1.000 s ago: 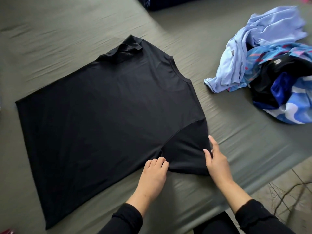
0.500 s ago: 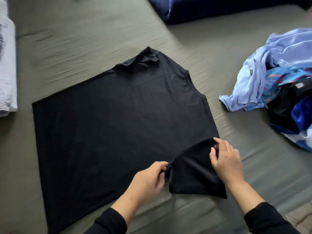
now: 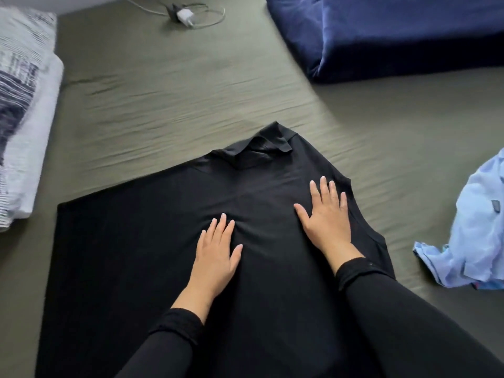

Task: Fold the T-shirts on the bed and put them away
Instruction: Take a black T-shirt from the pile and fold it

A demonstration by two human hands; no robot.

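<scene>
flat now, left hand (image 3: 215,253) and right hand (image 3: 326,215) press black t-shirt (image 3: 131,255), fingers straight.

The black T-shirt (image 3: 136,255) runs off the bottom edge; the light blue shirt (image 3: 474,241) is cut off at the right, and the striped bedding (image 3: 24,105) blurs at left.

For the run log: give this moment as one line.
step: smoothing | left hand: flat on black T-shirt | right hand: flat on it | light blue shirt: unfolded

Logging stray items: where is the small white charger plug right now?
In the head view, the small white charger plug lies with its white cable at the far edge of the olive-green bed sheet, left of the navy pillow.
</scene>
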